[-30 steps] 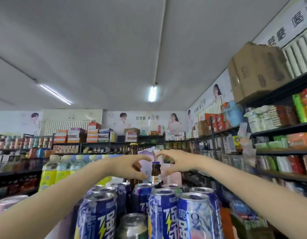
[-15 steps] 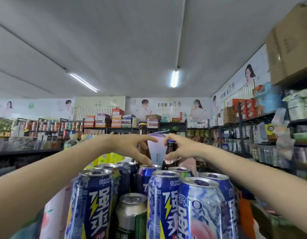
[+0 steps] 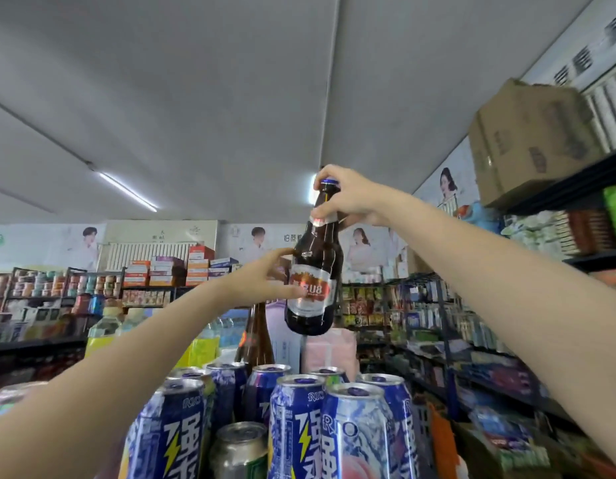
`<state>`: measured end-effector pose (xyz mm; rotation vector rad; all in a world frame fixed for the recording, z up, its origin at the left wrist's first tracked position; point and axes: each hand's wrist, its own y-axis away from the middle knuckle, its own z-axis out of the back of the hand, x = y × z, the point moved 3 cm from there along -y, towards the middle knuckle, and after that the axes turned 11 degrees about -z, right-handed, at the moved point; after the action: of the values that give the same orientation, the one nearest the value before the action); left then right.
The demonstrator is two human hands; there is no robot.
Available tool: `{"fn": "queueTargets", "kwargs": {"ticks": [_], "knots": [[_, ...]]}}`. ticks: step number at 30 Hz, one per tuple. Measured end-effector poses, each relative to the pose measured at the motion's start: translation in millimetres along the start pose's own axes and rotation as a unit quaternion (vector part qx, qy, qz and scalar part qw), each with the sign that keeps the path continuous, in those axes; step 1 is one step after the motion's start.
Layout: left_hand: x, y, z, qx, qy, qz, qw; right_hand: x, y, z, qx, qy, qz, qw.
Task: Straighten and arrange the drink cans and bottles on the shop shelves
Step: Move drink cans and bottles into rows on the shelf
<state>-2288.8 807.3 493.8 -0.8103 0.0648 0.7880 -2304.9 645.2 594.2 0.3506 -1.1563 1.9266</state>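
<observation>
At the left, the left hand (image 3: pixel 265 278) is open, its fingertips resting against the side of the brown bottle (image 3: pixel 313 281) at the label — likely to steady it and turn the label forward. The bottle hangs in the air, tilted slightly, well above the blue cans (image 3: pixel 296 430) crowded below, with a second brown bottle (image 3: pixel 254 337) standing behind them. Further right, the right hand (image 3: pixel 351 198) is closed around the neck just under the cap — a grip that carries the weight.
</observation>
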Motion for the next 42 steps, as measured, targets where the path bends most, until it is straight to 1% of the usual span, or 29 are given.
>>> {"fn": "queueTargets", "kwargs": {"ticks": [3,6,8,10,13,15,17,20,23,27,29,32,33,36,38,39,42], "knots": [[-14.7,4.9,7.4,-0.053,0.078,-0.019,0.995,40.3,19.7,19.2,-0.028,-0.044,0.018,0.998],[-29.2,30.8,20.6,-0.095,0.14,-0.04,0.985,67.1,50.0,20.6,-0.05,-0.124,0.009,0.991],[-43.0,61.6,30.0,-0.123,0.174,-0.063,0.975,78.4,75.4,8.1,-0.074,-0.196,-0.002,0.978],[-53.7,101.6,38.8,-0.134,0.208,-0.074,0.966,90.9,104.5,-12.3,-0.099,-0.254,-0.006,0.962],[-57.0,174.4,53.8,-0.147,0.224,-0.076,0.96,112.3,159.2,-56.4,-0.112,-0.278,-0.003,0.954],[-54.4,226.6,61.7,-0.144,0.228,-0.07,0.96,123.0,201.8,-98.5,-0.071,-0.245,-0.017,0.967],[-48.3,282.4,60.5,-0.126,0.229,-0.068,0.963,123.0,245.3,-145.9,0.006,-0.209,-0.037,0.977],[-30.3,362.3,37.5,-0.079,0.233,-0.052,0.968,102.1,302.6,-205.0,0.07,-0.23,-0.087,0.967],[4.8,439.8,-8.6,-0.04,0.248,0.022,0.968,58.2,352.2,-269.6,0.102,-0.27,-0.169,0.943],[54.3,533.5,-94.8,0.047,0.299,0.127,0.944,-25.1,423.3,-357.8,0.118,-0.243,-0.293,0.917],[88.7,582.2,-143.0,0.086,0.313,0.175,0.93,-73.6,461.3,-394.6,0.121,-0.223,-0.325,0.911],[154.3,661.6,-223.3,0.144,0.263,0.269,0.915,-148.0,519.4,-440.9,0.127,-0.161,-0.332,0.921],[174.3,691.3,-252.3,0.146,0.238,0.295,0.914,-172.3,541.5,-455.1,0.131,-0.142,-0.339,0.921],[223.2,770.9,-337.2,0.102,0.194,0.349,0.911,-249.3,604.0,-502.0,0.139,-0.104,-0.354,0.919],[253.1,810.4,-392.5,0.103,0.156,0.383,0.905,-301.8,643.6,-540.4,0.143,-0.074,-0.367,0.916],[269.2,823.5,-417.0,0.095,0.126,0.378,0.912,-326.0,660.3,-560.7,0.154,-0.057,-0.365,0.916],[311.0,842.0,-476.2,0.052,0.039,0.312,0.948,-395.8,701.0,-615.0,0.169,-0.04,-0.359,0.917]]}}
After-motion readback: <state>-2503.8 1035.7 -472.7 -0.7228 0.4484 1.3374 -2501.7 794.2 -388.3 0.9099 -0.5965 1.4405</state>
